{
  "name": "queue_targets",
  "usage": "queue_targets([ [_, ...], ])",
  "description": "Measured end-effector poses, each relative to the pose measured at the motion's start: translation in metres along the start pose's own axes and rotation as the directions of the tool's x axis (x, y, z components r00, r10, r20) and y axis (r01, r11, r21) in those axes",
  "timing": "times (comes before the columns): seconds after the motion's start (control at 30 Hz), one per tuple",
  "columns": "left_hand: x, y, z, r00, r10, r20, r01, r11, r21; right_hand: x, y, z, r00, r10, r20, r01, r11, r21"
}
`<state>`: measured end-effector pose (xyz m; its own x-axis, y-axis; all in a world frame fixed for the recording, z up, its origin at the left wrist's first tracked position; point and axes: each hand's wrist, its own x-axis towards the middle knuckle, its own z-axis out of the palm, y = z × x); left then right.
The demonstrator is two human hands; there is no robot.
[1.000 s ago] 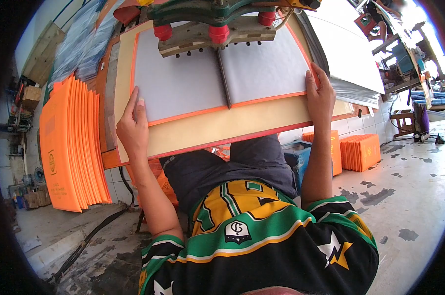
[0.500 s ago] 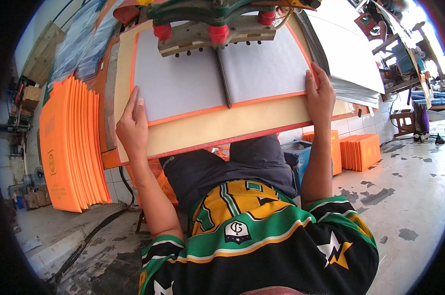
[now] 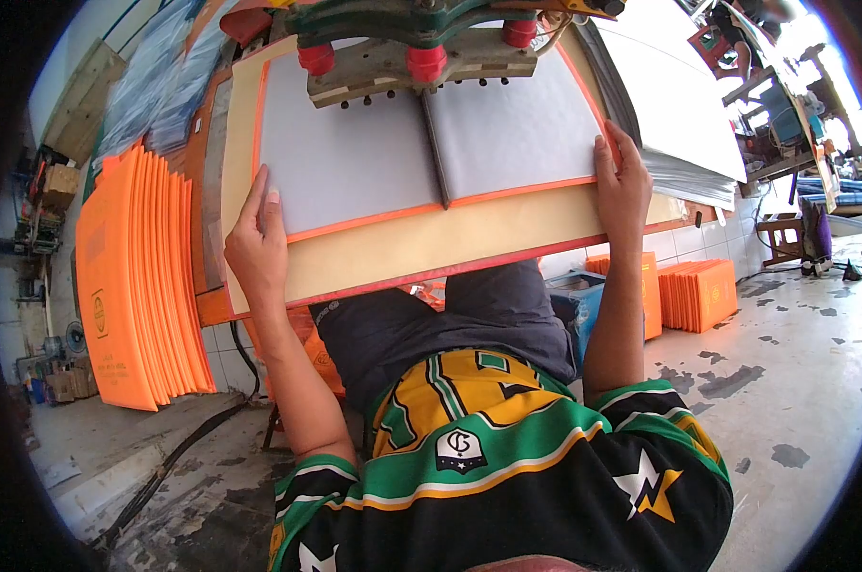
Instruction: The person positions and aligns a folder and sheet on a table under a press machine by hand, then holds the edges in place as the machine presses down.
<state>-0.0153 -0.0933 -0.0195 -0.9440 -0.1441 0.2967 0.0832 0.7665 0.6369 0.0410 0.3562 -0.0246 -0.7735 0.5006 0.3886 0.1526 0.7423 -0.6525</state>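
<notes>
Your cover (image 3: 354, 143) lies spread open, inner face up, on the tan board (image 3: 431, 246), its far part under the press (image 3: 425, 65). Your left hand (image 3: 256, 240) is at its left edge near the close corner, your right hand (image 3: 625, 191) at its right edge; both touch it, thumbs and forefingers slightly parted, but you can't tell from here whether they pinch it or merely rest there. Opening it out looks done, and placing it seems under way. Its outer face is hidden, so you can't see whether it is marked, nor what is left on it. At your left, the orange stack (image 3: 150, 286) shows an emblem on its front, so that piece looks further along. More orange folders (image 3: 698, 294) stand at your right.
</notes>
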Motion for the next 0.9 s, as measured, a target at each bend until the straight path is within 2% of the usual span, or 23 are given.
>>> queue_targets([
  [0.13,0.000,0.001,0.000,1.000,-0.014,0.013,0.014,1.000,0.003,0.000,-0.002,-0.001,1.000,0.004,0.008,-0.004,1.000,-0.010],
  [0.23,0.000,-0.001,0.002,0.999,0.031,-0.025,-0.031,1.000,0.005,-0.001,0.001,0.001,1.000,0.023,0.007,-0.023,1.000,0.002],
  [0.63,-0.001,0.007,-0.002,0.998,-0.060,0.026,0.061,0.998,-0.011,0.001,-0.001,-0.001,1.000,0.014,-0.001,-0.014,1.000,0.009],
  [0.83,0.001,-0.005,0.004,0.995,0.084,-0.060,-0.084,0.996,0.010,0.000,-0.003,-0.002,1.000,0.013,0.001,-0.013,1.000,0.013],
  [0.9,0.000,0.002,0.000,1.000,-0.010,-0.002,0.010,1.000,-0.015,0.000,-0.004,-0.002,1.000,0.015,0.002,-0.015,1.000,0.011],
])
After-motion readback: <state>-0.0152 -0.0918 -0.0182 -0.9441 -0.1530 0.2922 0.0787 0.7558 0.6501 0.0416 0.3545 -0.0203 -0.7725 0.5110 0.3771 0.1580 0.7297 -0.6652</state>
